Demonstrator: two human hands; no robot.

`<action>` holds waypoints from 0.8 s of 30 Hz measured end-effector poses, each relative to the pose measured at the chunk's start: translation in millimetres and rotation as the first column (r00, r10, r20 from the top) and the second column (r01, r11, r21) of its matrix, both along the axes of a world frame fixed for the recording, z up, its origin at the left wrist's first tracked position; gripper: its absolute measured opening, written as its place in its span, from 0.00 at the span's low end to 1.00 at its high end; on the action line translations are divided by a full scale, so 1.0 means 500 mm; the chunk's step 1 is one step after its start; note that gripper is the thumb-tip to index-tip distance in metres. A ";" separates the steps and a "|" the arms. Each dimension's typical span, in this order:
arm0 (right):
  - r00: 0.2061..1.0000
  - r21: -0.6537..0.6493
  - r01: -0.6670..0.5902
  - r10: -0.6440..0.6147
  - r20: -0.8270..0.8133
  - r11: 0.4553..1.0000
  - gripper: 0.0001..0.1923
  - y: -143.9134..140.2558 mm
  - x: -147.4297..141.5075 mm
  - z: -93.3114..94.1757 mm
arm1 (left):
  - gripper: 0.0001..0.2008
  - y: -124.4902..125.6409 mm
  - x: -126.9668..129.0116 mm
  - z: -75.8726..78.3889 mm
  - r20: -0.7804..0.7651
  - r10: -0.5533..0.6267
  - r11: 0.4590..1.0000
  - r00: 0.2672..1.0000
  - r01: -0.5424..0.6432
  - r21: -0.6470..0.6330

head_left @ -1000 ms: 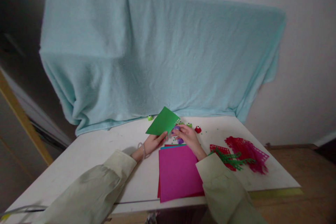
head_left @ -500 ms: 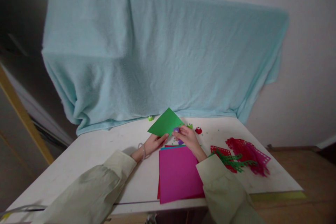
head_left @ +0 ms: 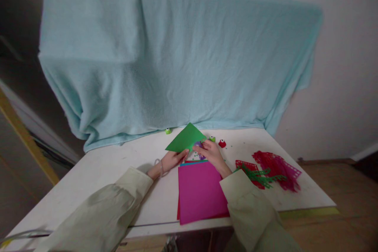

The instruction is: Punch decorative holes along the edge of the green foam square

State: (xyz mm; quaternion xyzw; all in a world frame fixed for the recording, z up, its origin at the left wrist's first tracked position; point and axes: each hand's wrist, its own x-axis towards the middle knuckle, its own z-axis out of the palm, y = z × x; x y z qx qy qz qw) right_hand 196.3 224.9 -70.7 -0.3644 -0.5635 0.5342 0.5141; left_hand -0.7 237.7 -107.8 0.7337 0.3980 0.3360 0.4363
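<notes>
My left hand [head_left: 173, 160] pinches the lower edge of a green sheet of paper [head_left: 185, 138], which is held up with a corner pointing away from me. At the sheet's right edge, my right hand [head_left: 213, 153] is closed around a small purple paper punch [head_left: 198, 144], partly covered by my fingers. Another purple piece shows just below it, too hidden to make out. Tiny green cut-outs lie scattered on the table beneath. Nearer to me lies a stack of coloured paper [head_left: 202, 193] with magenta on top and red and blue edges showing.
Beyond my right hand stand a green punch [head_left: 212, 138] and a red punch [head_left: 222, 143]; another green punch [head_left: 168, 130] stands at the back. Punched red, magenta and green scraps [head_left: 273, 169] pile up on the right. A light-blue cloth [head_left: 189, 59] hangs behind the white table [head_left: 112, 181].
The purple punch has moved slightly and now overlaps the green sheet's right edge more. My left hand keeps its hold on the sheet. The whole view has shifted a little.
</notes>
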 end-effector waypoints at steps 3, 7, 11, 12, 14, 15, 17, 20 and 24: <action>1.000 -0.004 -0.015 0.015 0.023 1.000 0.20 -0.003 -0.001 0.003 | 0.24 0.001 -0.004 -0.002 -0.052 0.012 0.999 0.999 -0.010 0.032; 0.999 -0.021 -0.022 0.023 0.027 1.000 0.21 -0.004 0.000 0.001 | 0.23 0.001 -0.007 0.002 -0.095 0.051 0.996 0.994 -0.043 0.083; 1.000 -0.038 -0.002 0.002 0.021 0.999 0.21 0.000 0.000 -0.006 | 0.23 -0.003 -0.004 0.008 -0.066 0.032 0.995 0.997 -0.025 0.097; 1.000 -0.037 -0.003 0.003 0.019 0.999 0.21 0.000 0.000 -0.006 | 0.23 -0.003 -0.004 0.009 -0.062 0.022 0.996 0.998 -0.016 0.092; 1.000 -0.033 -0.009 0.010 0.017 0.999 0.21 -0.001 0.000 -0.006 | 0.22 -0.003 -0.003 0.008 -0.055 0.005 0.997 0.998 0.000 0.079; 1.000 -0.028 -0.011 0.012 0.020 1.000 0.20 -0.002 0.000 -0.004 | 0.22 -0.003 -0.003 0.008 -0.055 0.002 0.997 0.999 0.002 0.074; 1.000 -0.017 -0.006 0.006 0.030 1.000 0.20 -0.004 0.001 -0.002 | 0.21 -0.001 -0.003 0.008 -0.056 0.015 0.997 0.998 -0.010 0.081; 0.998 -0.019 0.025 -0.024 0.061 1.000 0.19 -0.006 0.002 -0.002 | 0.19 0.001 -0.004 0.012 -0.052 0.049 0.989 0.997 -0.041 0.144; 0.996 -0.027 0.056 -0.053 0.078 0.998 0.20 -0.005 -0.001 -0.006 | 0.20 -0.003 -0.003 0.016 -0.044 0.043 0.989 0.998 -0.036 0.143</action>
